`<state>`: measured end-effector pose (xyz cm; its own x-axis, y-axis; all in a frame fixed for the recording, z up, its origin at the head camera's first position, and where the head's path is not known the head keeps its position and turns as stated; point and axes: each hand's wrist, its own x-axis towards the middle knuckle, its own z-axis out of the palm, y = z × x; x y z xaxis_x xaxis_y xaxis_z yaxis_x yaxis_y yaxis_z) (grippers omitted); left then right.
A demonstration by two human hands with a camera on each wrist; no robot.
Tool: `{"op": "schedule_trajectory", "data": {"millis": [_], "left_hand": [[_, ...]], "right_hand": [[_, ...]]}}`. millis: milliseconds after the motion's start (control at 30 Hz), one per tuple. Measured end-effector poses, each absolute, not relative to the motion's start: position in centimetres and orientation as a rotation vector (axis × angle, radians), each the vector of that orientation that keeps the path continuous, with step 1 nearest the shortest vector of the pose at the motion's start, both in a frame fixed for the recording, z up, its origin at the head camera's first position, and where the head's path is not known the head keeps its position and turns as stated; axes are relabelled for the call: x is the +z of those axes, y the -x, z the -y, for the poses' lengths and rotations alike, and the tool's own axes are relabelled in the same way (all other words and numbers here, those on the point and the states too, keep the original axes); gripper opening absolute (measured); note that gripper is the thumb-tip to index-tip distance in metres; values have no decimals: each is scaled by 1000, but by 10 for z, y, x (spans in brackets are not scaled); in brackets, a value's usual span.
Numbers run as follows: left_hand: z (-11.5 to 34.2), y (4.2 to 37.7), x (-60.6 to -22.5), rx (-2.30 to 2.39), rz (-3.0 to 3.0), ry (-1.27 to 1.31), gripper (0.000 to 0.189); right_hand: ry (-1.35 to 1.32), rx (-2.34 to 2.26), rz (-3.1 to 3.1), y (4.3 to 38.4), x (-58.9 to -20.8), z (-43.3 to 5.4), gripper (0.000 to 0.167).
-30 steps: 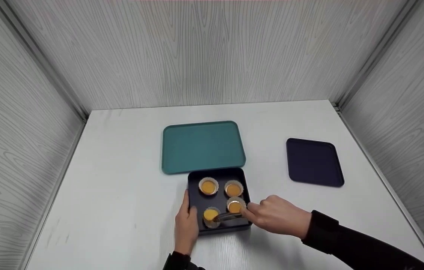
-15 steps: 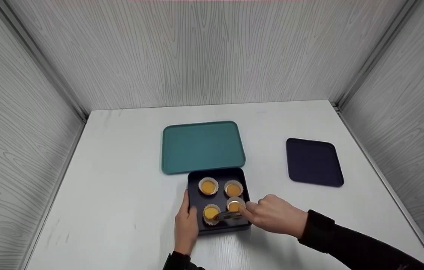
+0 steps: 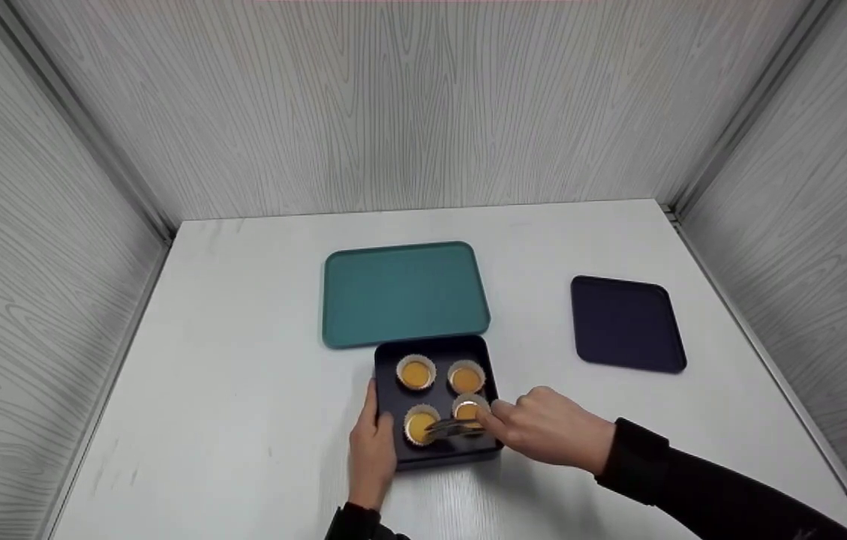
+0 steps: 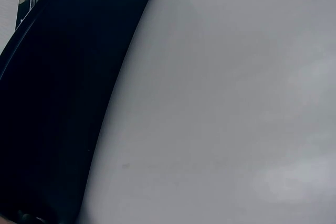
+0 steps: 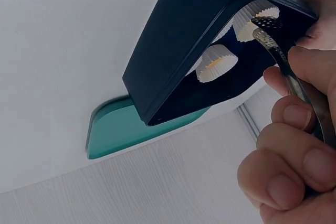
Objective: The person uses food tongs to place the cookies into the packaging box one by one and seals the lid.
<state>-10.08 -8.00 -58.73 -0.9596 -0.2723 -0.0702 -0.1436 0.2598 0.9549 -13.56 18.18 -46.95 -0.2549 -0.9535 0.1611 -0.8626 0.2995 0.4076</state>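
In the head view, my left hand [image 3: 373, 457] grips the left wall of a deep dark square box [image 3: 434, 454], thumb over the rim. My right hand [image 3: 543, 427] holds metal tongs [image 3: 455, 427] with perforated tips, seen closely in the right wrist view. Those tips [image 5: 265, 31] stand slightly apart at the rim of the near-left paper baking cup [image 3: 411, 441], which has a round yellow piece [image 3: 418, 427] in it. Several such cups sit in the box, including the far-left cup [image 3: 416, 385]. My right fingers partly cover the near-right cup [image 3: 470, 400].
A green rectangular tray [image 3: 404, 296] lies just beyond the box. Farther right is a flat dark square tray or lid [image 3: 629, 324]. Wood-grain panels [image 3: 393, 105] enclose the white table [image 3: 243, 390] at the back and sides.
The yellow piece at the tongs has gone down into the near-left cup, and the tong tips have spread a little. That cup has shifted slightly; my left hand and the box stay put.
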Motion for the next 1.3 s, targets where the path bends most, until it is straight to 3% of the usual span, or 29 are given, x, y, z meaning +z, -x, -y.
{"op": "schedule_trajectory", "data": {"millis": [367, 633, 900, 1133, 1300], "left_hand": [[80, 101, -587, -1816, 2392, -391, 58], [80, 101, -587, -1800, 2391, -394, 58], [80, 101, -587, -1810, 2388, -403, 58], [80, 101, -586, -1815, 2379, -399, 58], [80, 101, -587, -1820, 2380, -390, 58]], "right_hand": [[-1620, -299, 2211, 135, -470, -184, 15], [-1608, -216, 2259, 136, -468, -192, 27], [-1560, -97, 2261, 139, -461, -198, 15], [-1462, -26, 2299, 147, -452, -208, 32], [-1379, 22, 2298, 153, -445, -215, 33]]}}
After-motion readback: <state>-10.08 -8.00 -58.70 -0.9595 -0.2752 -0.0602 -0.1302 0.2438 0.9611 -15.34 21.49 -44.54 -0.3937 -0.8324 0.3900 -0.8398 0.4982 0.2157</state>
